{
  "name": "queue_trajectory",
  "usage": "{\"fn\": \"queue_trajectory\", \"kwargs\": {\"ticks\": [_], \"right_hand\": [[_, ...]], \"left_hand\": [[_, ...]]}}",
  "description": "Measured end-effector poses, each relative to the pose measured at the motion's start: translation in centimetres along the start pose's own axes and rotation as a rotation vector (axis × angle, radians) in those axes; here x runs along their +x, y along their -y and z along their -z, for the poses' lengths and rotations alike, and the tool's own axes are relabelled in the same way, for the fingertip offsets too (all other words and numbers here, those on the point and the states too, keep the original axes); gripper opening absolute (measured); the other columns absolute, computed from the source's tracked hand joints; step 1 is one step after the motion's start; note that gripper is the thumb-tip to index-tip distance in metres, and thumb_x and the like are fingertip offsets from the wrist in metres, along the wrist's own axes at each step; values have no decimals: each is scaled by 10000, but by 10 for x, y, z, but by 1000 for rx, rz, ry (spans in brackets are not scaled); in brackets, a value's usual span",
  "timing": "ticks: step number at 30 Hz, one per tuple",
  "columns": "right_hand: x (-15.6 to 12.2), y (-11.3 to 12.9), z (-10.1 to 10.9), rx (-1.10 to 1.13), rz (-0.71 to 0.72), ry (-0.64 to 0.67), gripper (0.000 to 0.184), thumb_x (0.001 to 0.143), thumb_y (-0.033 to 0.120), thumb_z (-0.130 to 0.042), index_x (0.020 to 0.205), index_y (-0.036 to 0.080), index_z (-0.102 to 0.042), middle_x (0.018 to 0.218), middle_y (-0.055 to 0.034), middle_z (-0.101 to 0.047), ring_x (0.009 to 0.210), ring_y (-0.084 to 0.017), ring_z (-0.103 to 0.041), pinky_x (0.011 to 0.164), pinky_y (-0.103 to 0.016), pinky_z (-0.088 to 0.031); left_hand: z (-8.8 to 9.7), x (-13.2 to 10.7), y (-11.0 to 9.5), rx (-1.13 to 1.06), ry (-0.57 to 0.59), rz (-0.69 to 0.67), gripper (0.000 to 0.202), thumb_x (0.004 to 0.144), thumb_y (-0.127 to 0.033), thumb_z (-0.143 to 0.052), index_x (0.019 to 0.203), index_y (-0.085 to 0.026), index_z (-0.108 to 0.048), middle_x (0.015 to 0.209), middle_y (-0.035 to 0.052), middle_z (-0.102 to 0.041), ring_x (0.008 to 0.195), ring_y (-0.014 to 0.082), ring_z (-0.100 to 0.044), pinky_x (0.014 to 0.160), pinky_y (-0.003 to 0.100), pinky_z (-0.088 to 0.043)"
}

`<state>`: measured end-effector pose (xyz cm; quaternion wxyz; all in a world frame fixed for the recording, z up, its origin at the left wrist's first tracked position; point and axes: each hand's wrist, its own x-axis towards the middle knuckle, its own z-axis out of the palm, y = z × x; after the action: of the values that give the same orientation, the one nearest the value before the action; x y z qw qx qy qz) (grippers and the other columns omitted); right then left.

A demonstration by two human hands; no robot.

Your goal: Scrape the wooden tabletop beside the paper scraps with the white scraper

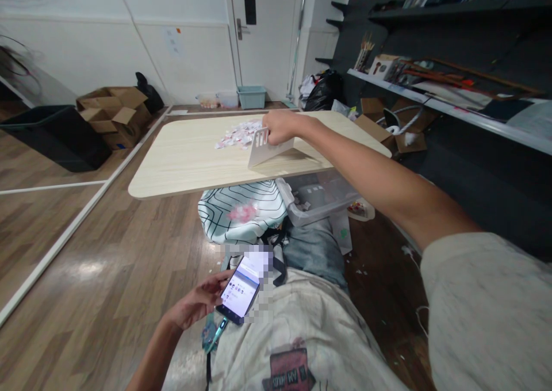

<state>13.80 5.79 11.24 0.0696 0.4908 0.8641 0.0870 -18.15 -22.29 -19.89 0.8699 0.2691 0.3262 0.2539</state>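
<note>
My right hand is closed around the upper edge of a flat pale plastic board with slots near its edge. The board stands tilted on the light wood tabletop, its lower edge touching or close to the surface. Just beyond and left of it lies a pile of small white and pink paper-like scraps. Down by my lap, my left hand grips a smartphone with a lit screen. A cable with a teal plug hangs from the phone's lower end.
Beneath the table's near edge is a clear plastic bin holding a few scraps, beside a white-and-black patterned cloth. A black trash bin and cardboard boxes stand at left. Shelves line the right wall.
</note>
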Motion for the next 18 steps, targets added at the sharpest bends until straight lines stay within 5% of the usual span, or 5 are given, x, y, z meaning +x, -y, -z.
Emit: {"fn": "queue_trajectory", "kwargs": {"ticks": [6,13,18], "right_hand": [[1,-1,-1,0,10,-3,506,817,265,-733,1257,28,-813,1063,-252,-814,974,-329,-728,737,-352,-456],[5,-3,-4,10,3,-15,478,812,286,-750,1224,58,-829,1039,-228,-820,976,-339,-730,713,-346,-449],[4,-2,-4,-4,-1,-15,483,826,296,-742,1243,64,-821,1072,-235,-819,985,-347,-737,721,-353,-460]], "left_hand": [[-11,1,-4,10,-3,-9,706,642,-83,-900,1337,-195,-845,1285,133,-832,1087,286,-784,918,315,-570],[-39,4,-11,76,-164,-28,508,699,-211,-1009,1191,-189,-886,1102,123,-864,955,257,-808,852,301,-602],[-48,7,-15,161,-192,-44,548,653,-278,-1067,1157,-169,-881,1023,117,-861,872,248,-805,800,301,-615]]}}
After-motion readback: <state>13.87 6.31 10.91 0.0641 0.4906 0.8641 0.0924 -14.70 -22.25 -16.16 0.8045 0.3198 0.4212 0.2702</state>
